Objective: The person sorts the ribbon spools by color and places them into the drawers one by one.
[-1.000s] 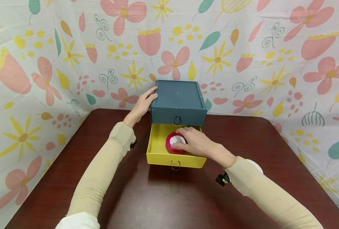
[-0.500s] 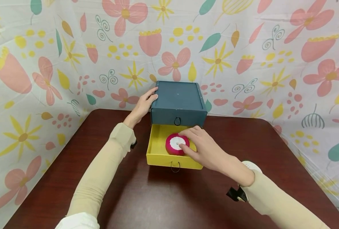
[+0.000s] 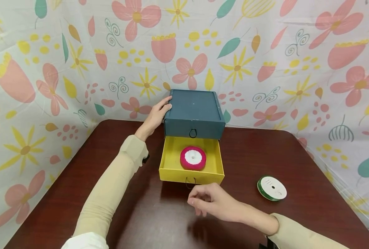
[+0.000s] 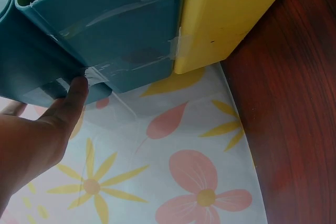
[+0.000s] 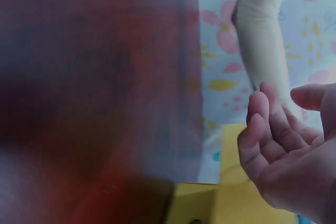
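Observation:
A small dark blue drawer box point(image 3: 194, 107) stands at the back of the table. Its lower yellow drawer point(image 3: 171, 152) is pulled out. Inside lies a roll of bright pink ribbon point(image 3: 193, 152) with a white centre. My left hand point(image 3: 154, 116) rests against the box's left side and top edge; in the left wrist view a straight finger point(image 4: 77, 95) touches the blue side. My right hand point(image 3: 214, 203) is in the air in front of the drawer, fingers loosely bent and holding nothing. The right wrist view shows its palm point(image 5: 299, 166) near the yellow drawer.
A spool of green ribbon point(image 3: 272, 188) with a white face lies on the dark red-brown table point(image 3: 116, 138), right of the drawer. The upper blue drawer front carries a dark loop pull point(image 3: 192, 132). A flower-patterned cloth point(image 3: 246, 41) hangs behind and at both sides.
My right hand has let go of the pink ribbon roll, left it in the drawer and drawn back toward me, past the drawer front. The green spool is now uncovered. My left hand stays put.

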`<state>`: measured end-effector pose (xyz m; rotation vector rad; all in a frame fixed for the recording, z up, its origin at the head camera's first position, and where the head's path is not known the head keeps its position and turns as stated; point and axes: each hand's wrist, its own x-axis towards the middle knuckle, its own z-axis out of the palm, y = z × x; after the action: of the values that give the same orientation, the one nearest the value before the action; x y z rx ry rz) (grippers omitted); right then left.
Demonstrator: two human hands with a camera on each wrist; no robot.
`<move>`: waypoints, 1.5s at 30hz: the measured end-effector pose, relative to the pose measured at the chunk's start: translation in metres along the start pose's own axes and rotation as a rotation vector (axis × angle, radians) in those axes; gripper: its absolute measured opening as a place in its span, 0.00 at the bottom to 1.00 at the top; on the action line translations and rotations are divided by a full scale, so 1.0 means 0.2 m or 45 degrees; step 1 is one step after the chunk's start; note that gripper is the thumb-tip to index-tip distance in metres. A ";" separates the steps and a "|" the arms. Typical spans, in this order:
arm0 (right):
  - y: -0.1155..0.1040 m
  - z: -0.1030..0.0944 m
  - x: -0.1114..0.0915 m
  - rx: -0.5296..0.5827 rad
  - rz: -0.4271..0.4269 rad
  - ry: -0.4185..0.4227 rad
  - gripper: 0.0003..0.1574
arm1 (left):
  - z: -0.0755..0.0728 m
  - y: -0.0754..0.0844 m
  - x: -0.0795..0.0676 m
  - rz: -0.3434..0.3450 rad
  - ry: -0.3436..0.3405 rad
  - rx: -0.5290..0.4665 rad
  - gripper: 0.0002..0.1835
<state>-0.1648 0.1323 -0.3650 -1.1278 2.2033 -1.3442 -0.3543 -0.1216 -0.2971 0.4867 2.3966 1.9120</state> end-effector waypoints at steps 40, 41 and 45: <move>0.12 0.07 0.09 0.988 0.535 0.137 0.16 | -0.01 -0.05 0.04 0.027 0.014 0.036 0.28; 0.12 0.07 0.09 0.990 0.533 0.139 0.16 | -0.01 -0.06 0.04 0.028 0.018 0.034 0.28; 0.12 0.07 0.09 1.004 0.532 0.150 0.16 | -0.01 -0.07 0.05 0.035 0.034 0.034 0.28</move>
<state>-0.1786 0.1161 -0.3893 -0.2889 1.5678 -1.8369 -0.3676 -0.1227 -0.3090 0.5013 2.4474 1.9125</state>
